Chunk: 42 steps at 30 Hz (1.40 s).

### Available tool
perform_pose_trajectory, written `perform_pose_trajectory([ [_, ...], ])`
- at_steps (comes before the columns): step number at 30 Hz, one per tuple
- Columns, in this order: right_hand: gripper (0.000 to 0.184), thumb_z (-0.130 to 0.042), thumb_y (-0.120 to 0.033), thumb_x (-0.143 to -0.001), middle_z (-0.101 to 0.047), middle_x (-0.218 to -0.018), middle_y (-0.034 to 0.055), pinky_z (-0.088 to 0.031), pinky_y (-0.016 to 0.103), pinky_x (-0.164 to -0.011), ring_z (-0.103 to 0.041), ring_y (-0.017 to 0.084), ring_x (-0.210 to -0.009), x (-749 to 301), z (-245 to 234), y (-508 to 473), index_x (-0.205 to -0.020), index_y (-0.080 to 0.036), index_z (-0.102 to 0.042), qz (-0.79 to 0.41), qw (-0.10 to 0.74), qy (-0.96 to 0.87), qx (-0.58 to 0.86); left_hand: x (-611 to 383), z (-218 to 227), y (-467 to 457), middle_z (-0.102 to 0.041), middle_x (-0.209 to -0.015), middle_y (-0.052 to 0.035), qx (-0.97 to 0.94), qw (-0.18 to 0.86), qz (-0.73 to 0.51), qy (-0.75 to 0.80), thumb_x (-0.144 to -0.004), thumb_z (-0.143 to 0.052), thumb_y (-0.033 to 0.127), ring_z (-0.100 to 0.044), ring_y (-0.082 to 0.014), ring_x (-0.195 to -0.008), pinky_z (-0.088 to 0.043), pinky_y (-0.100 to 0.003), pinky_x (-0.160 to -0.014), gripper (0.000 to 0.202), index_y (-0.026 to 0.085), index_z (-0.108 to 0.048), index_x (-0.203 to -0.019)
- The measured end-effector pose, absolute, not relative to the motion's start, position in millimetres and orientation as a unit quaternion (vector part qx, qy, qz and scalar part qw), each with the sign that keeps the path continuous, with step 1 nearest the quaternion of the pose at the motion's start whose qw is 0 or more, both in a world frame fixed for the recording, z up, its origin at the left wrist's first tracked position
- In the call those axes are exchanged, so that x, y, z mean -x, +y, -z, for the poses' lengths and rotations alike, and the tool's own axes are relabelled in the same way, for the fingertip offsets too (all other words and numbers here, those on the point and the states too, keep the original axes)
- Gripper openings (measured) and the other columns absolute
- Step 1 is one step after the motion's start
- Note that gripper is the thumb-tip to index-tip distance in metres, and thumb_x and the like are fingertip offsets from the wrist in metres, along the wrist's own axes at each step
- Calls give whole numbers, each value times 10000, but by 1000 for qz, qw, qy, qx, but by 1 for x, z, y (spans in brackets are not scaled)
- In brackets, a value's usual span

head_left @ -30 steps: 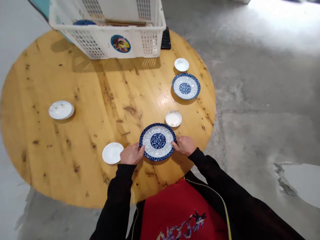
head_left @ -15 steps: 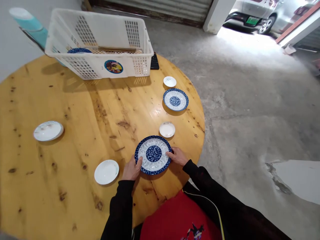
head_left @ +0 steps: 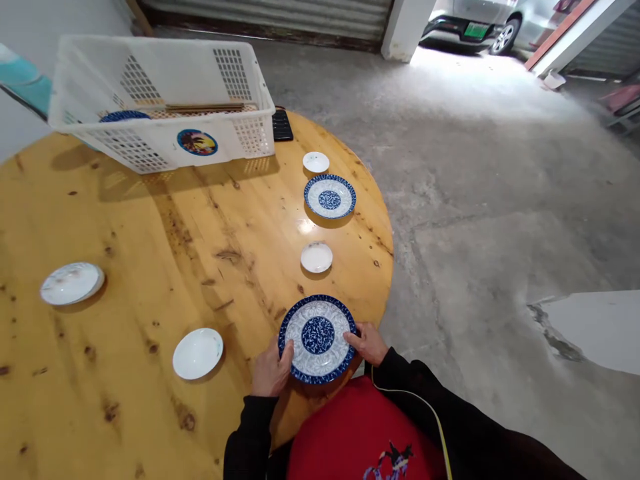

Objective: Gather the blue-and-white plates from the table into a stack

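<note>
Both hands grip a round blue-and-white patterned ceramic plate [head_left: 317, 339] by its rim, left hand [head_left: 271, 370] and right hand [head_left: 369, 343] on opposite sides, at the near edge of a round varnished wooden table [head_left: 150, 267]. A small white saucer [head_left: 317, 257] sits just beyond.

This looks like a garage or an open ground-floor space used for eating. A bare, stained concrete floor [head_left: 475, 220] spreads to the right, a roll-up metal shutter [head_left: 270, 17] closes the far wall, and a parked car [head_left: 480, 23] stands far right beyond a white pillar [head_left: 407, 27]. A round wooden desk [head_left: 150, 267] carries plates and a white plastic crate [head_left: 160, 100].
</note>
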State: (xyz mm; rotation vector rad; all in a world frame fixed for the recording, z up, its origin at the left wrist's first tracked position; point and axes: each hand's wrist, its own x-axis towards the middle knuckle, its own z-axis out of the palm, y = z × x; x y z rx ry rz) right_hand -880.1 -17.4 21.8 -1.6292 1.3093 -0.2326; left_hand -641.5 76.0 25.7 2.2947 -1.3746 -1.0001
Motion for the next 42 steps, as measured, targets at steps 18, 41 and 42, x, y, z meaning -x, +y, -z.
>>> perform_pose_trajectory([
  [18,224,-442,-353,-790,-378,-522,-34,-263,265,-543,-348,115,-496,1147,-75,-143,-622,-218,-383,103,466,524,705,925,-76,-33,-704,-939,-93,-806,253,350,-404,-873,-449,499,-653,-235,-887,-506,-312,-768,426,138,-646,-982],
  [41,293,-502,-427,-815,-463,-537,-19,-337,235,-477,-452,126,-498,1069,-79,-376,-641,-192,-495,94,511,392,759,885,-74,-205,-515,-611,12,-854,342,249,-303,-875,-438,444,-492,-140,-564,-352,-249,-576,294,182,-560,-818],
  [42,289,-508,-424,-812,-468,-534,-20,-342,232,-474,-457,126,-496,1057,-80,-386,-642,-191,-498,91,514,384,762,878,-76,-212,-490,-597,17,-861,340,236,-296,-873,-438,442,-477,-137,-555,-336,-249,-567,287,188,-543,-794],
])
